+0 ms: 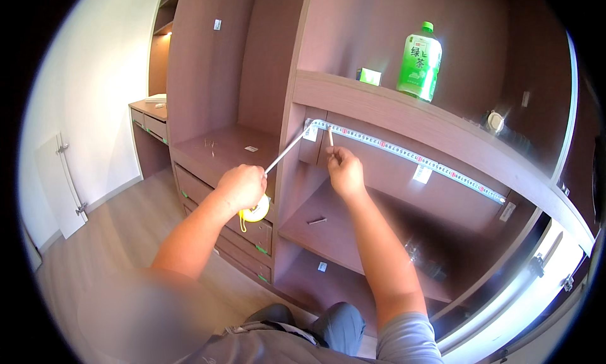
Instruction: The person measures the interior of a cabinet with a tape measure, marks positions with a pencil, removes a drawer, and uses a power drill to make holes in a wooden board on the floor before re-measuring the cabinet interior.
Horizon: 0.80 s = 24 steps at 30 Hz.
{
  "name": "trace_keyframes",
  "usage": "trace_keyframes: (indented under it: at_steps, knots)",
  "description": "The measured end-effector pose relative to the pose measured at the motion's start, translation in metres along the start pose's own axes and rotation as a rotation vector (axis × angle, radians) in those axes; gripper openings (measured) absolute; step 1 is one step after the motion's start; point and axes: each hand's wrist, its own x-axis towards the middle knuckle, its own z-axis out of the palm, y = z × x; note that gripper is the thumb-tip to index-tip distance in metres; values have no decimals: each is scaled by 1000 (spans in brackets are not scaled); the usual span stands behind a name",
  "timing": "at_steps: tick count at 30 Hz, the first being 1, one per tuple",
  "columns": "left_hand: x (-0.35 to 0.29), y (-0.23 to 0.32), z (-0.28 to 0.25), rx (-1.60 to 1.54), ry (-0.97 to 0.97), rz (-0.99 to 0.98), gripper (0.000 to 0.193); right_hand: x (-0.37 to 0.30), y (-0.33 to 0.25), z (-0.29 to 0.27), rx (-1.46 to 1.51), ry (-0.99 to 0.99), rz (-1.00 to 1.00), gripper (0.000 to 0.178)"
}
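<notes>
Hands in the head view: two bare ones are working at a brown cabinet (287,137).
Left hand: the left hand (242,186) is closing around one tape measure (255,211), whose rounded yellow case is showing below the fist, a yellow loop dangling.
Right hand: the right hand (345,170) is pinching one thin pencil (330,137) upright, its upper end meeting the tape's lower edge; whether it is touching I cannot tell.
Tape: one thin, glossy blade (404,152) is running from the left hand to the cabinet's inner left side, bending sharply there and stretching rightward along a flat panel (372,159) under the upper shelf.
Upper shelf: one clear-looking plastic bottle (419,64) with a green cap and one small green-and-white box (368,76) are standing here; one pale roundish object (495,122) is sitting farther right.
Lower shelf: one short dark rod (317,221) is lying on the smooth board.
Writing: black figures with red marks are repeating along the blade; large dark characters are covering the bottle's green wrap; one white sticker (421,173) is clinging to the panel, its print too small to read.
</notes>
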Motion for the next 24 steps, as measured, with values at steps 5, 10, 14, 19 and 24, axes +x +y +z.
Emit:
trace_keyframes:
  at_steps: [5, 10, 14, 19, 24]
  knots:
    - [-3, 3, 1, -44, -2, -21, 28, -7, 1, 1, -58, 33, -60, 28]
    - [-2, 1, 3, -30, 17, -17, 29, -4, -2, 1, -84, 9, -69, 29]
    - [-2, -1, 4, -26, 37, 13, 28, -7, -8, 0, -65, 4, -31, 28]
    - [-2, 2, 1, -42, 20, 15, 29, -5, -4, -1, -77, 3, -51, 28]
    - [-3, 0, 1, -34, 29, 24, 29, -5, -5, -1, -96, 10, -67, 28]
